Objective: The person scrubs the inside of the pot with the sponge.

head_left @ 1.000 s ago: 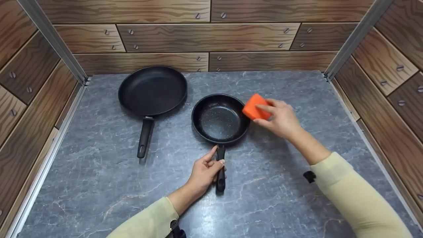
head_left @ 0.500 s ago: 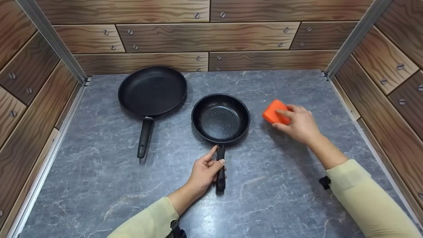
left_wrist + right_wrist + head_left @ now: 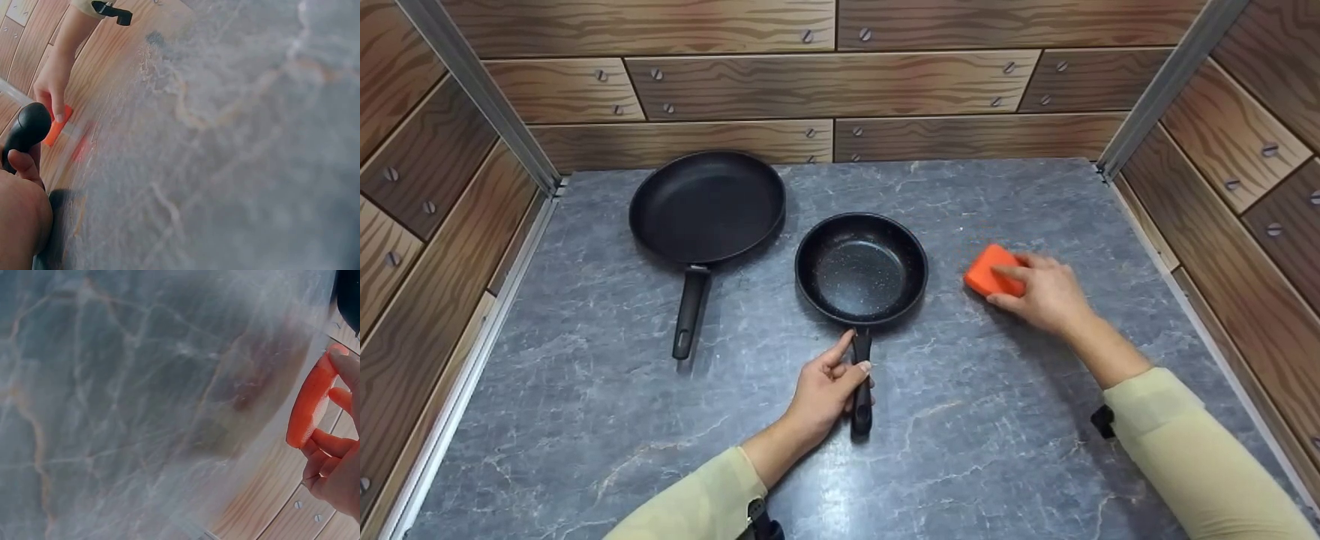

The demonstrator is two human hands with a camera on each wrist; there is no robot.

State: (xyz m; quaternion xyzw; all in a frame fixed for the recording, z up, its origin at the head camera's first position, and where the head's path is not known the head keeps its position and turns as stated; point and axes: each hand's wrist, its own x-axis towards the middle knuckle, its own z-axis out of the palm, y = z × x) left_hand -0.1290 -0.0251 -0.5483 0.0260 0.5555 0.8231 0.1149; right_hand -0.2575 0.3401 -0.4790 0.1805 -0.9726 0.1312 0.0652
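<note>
A small black frying pan (image 3: pixel 861 268) with a speckled inside sits at mid-table in the head view. My left hand (image 3: pixel 826 390) grips its black handle (image 3: pixel 862 420), thumb on top and index finger reaching toward the pan body. To the pan's right, my right hand (image 3: pixel 1044 292) holds an orange sponge (image 3: pixel 992 271) between thumb and fingers, apart from the pan. In the right wrist view the sponge (image 3: pixel 312 399) looks slightly bent in the grip. The left wrist view shows the sponge (image 3: pixel 58 126) a little above the tabletop, with its reflection below.
A larger black frying pan (image 3: pixel 707 206) lies at the back left, its handle pointing toward the front. Grey marble-look tabletop (image 3: pixel 660 450) lies around both pans. Wood-pattern walls (image 3: pixel 832 86) stand at the back and both sides, with metal corner posts (image 3: pixel 1155 82).
My right hand has carried the orange sponge away from the small pan's right rim, to the right, then slightly toward the front. The left hand and both pans stay in place.
</note>
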